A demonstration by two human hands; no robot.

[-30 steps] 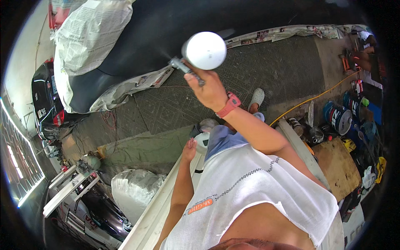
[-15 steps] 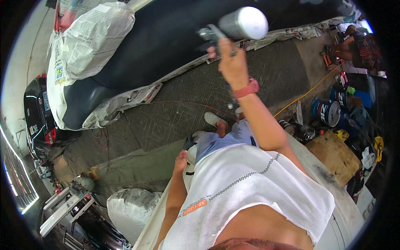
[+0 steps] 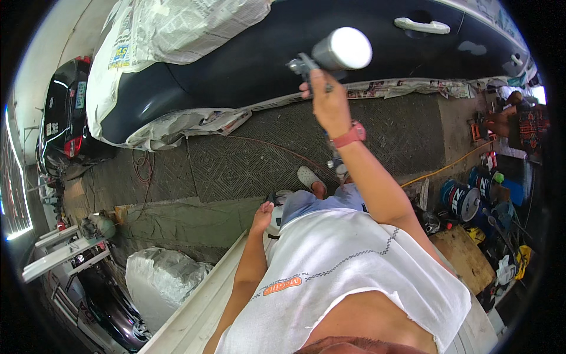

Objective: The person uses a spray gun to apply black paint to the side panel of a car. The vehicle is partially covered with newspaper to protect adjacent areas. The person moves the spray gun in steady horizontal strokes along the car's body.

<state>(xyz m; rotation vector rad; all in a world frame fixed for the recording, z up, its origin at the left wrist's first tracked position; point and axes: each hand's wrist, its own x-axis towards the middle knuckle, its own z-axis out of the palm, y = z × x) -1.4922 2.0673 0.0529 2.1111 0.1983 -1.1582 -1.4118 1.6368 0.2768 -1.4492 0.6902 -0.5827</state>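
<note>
My right hand (image 3: 331,105), a red watch at its wrist, grips a spray gun (image 3: 308,66) with a grey, white-topped cup (image 3: 343,49). The gun is held up in front of a black car's side (image 3: 236,72), apart from it as far as I can see. Newspaper masking (image 3: 177,36) wraps the car's left part, and more paper runs along the lower edge. A white door handle (image 3: 422,25) shows at the top. Low by my leg, my left hand (image 3: 262,218) holds nothing, its fingers loosely stretched out.
A thin hose (image 3: 277,147) crosses the dark floor matting near my feet. Paint pails (image 3: 460,199) and a wooden board (image 3: 463,256) lie to the right. Another person sits at the far right. Behind me is a pale car panel; a second dark car (image 3: 62,118) stands far left.
My view has shifted, so more of the black car and its white door handle show now. The spray gun stays in my right hand; my left hand still hangs low.
</note>
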